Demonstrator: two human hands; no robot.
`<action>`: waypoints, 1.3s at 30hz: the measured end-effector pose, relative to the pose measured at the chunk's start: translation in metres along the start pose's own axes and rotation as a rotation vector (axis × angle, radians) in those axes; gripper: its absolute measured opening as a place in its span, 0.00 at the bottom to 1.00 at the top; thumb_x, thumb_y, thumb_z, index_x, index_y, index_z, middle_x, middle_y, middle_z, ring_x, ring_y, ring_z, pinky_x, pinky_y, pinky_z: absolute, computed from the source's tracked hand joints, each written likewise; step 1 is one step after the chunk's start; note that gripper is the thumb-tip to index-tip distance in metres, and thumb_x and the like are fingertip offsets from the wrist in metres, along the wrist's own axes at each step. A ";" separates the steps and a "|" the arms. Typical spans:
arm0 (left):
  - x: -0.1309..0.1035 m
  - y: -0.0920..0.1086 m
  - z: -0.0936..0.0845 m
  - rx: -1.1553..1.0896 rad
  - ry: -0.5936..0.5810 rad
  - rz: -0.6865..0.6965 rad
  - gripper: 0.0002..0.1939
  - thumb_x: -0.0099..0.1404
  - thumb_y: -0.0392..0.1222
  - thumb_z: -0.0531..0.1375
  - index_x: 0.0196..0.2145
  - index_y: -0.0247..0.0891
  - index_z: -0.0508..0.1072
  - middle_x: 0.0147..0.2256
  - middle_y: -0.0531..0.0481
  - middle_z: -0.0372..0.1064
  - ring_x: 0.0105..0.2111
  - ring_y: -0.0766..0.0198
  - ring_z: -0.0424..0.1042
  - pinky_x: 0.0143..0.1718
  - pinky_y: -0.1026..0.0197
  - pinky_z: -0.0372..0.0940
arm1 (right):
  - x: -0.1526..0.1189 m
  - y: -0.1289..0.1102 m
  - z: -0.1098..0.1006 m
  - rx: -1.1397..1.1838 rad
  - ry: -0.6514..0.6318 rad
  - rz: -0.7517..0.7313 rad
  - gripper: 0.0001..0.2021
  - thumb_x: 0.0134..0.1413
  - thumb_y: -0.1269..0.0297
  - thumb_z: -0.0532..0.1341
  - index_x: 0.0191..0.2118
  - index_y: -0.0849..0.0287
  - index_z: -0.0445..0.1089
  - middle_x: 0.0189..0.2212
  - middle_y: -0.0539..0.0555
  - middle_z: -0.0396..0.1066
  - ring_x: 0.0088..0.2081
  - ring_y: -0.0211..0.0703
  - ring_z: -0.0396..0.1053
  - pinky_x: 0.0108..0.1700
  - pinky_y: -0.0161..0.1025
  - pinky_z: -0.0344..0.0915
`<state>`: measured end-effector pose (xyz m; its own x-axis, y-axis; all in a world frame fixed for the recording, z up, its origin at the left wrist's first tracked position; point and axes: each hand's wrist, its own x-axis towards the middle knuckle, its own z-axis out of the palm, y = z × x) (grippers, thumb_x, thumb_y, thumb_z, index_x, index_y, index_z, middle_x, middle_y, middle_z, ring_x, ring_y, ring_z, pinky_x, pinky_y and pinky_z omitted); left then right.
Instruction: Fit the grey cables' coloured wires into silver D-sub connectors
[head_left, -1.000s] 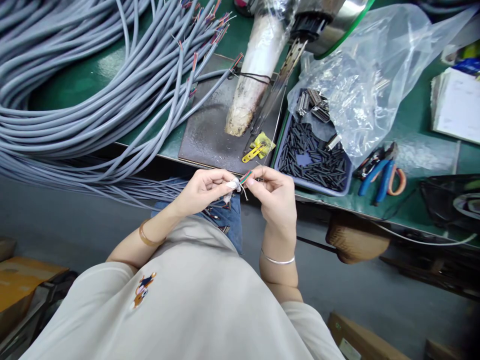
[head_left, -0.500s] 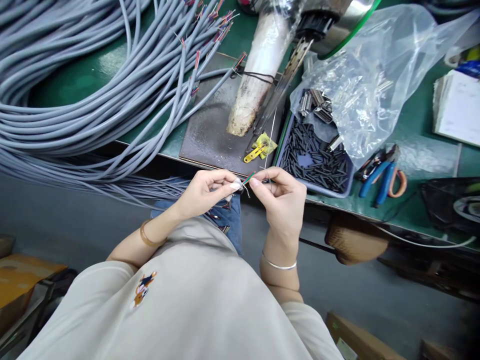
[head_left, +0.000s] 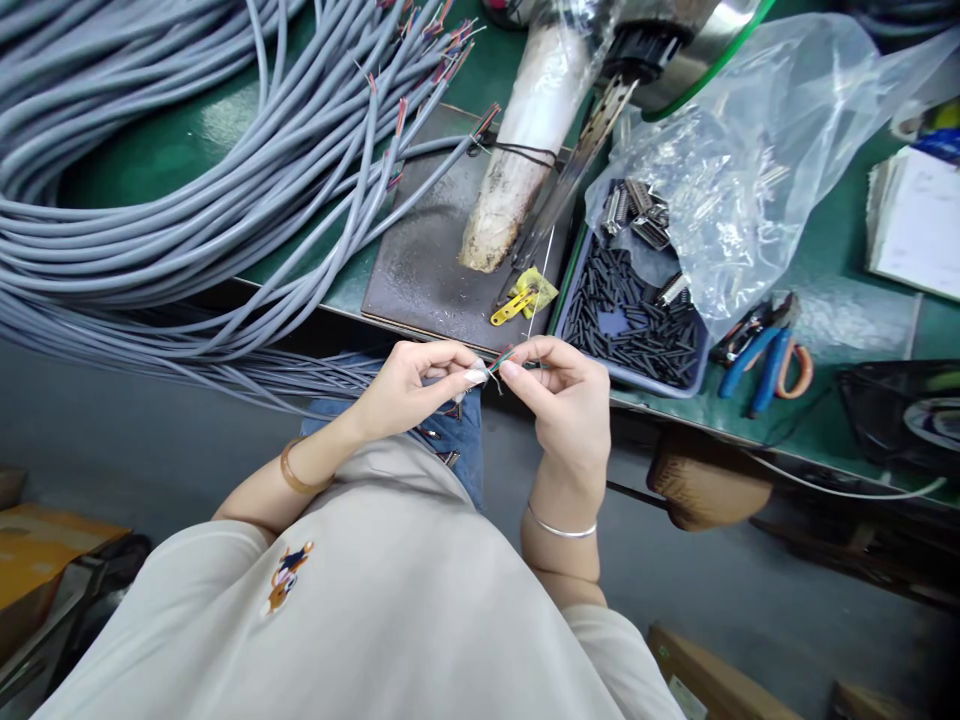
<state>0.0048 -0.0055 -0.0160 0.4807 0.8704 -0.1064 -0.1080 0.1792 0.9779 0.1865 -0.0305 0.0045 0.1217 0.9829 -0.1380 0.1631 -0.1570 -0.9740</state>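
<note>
Just off the bench's front edge, my left hand (head_left: pixel 427 385) pinches the end of a grey cable between thumb and forefinger. Thin coloured wires (head_left: pixel 501 360), red, green and white among them, stick out of that end. My right hand (head_left: pixel 562 395) closes thumb and forefinger on the tips of these wires. The two hands are a short gap apart. A strand of solder-like wire (head_left: pixel 541 280) hangs down close to my right fingers. Connectors (head_left: pixel 450 458) rest on my lap, partly hidden by my left hand.
Many grey cables (head_left: pixel 187 250) cover the bench's left. A brown board (head_left: pixel 420 265) lies below a white-wrapped tool (head_left: pixel 510 150) and a yellow clip (head_left: pixel 514 305). Rightward are a tray of black tubes (head_left: pixel 705 365), a plastic bag (head_left: pixel 750 180), blue-handled pliers (head_left: pixel 769 370) and papers (head_left: pixel 919 215).
My right fingers have come slightly closer to the left ones, now closed over the wire tips. The view has shifted slightly, with the bench things a little further right.
</note>
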 end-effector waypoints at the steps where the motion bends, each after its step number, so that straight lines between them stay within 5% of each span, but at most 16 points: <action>1: 0.000 0.000 0.000 0.015 0.001 0.010 0.15 0.65 0.49 0.65 0.33 0.31 0.77 0.26 0.50 0.69 0.25 0.71 0.66 0.28 0.69 0.66 | 0.001 0.000 0.000 0.005 -0.004 0.005 0.18 0.47 0.47 0.73 0.27 0.57 0.73 0.19 0.45 0.59 0.19 0.29 0.49 0.19 0.31 0.42; 9: 0.000 -0.004 -0.001 0.071 0.009 0.061 0.14 0.65 0.47 0.65 0.34 0.30 0.78 0.28 0.49 0.72 0.26 0.71 0.66 0.29 0.69 0.65 | -0.002 -0.001 -0.001 -0.047 0.027 -0.023 0.15 0.49 0.52 0.72 0.27 0.58 0.73 0.18 0.43 0.55 0.19 0.28 0.48 0.20 0.31 0.42; 16: -0.002 -0.004 0.004 -0.024 0.007 0.062 0.14 0.65 0.49 0.66 0.34 0.32 0.75 0.27 0.52 0.69 0.24 0.73 0.65 0.27 0.70 0.63 | -0.007 -0.007 0.000 -0.088 0.017 -0.088 0.09 0.52 0.61 0.68 0.28 0.58 0.72 0.21 0.44 0.61 0.18 0.26 0.44 0.20 0.32 0.39; 22: 0.000 -0.006 0.006 -0.283 0.006 0.025 0.17 0.64 0.52 0.68 0.36 0.34 0.73 0.23 0.55 0.68 0.19 0.76 0.60 0.21 0.71 0.58 | -0.004 0.000 0.006 -0.015 0.072 -0.066 0.11 0.51 0.56 0.70 0.27 0.56 0.72 0.19 0.46 0.59 0.20 0.30 0.51 0.20 0.31 0.45; 32: 0.001 -0.002 -0.001 -0.167 -0.007 0.026 0.15 0.62 0.49 0.69 0.34 0.32 0.76 0.27 0.51 0.71 0.25 0.71 0.69 0.30 0.68 0.67 | -0.003 -0.004 0.002 -0.037 0.020 -0.108 0.06 0.52 0.60 0.69 0.30 0.56 0.79 0.27 0.52 0.71 0.26 0.35 0.62 0.22 0.33 0.52; 39: 0.000 -0.001 0.001 -0.077 0.011 0.020 0.14 0.62 0.48 0.68 0.33 0.31 0.78 0.27 0.50 0.72 0.26 0.71 0.69 0.29 0.68 0.68 | -0.007 -0.011 0.000 -0.210 0.035 -0.187 0.06 0.54 0.64 0.66 0.31 0.58 0.79 0.24 0.49 0.69 0.19 0.28 0.49 0.22 0.35 0.43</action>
<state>0.0054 -0.0061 -0.0172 0.4685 0.8789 -0.0896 -0.1840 0.1963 0.9631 0.1843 -0.0354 0.0164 0.1038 0.9933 0.0505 0.3846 0.0067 -0.9231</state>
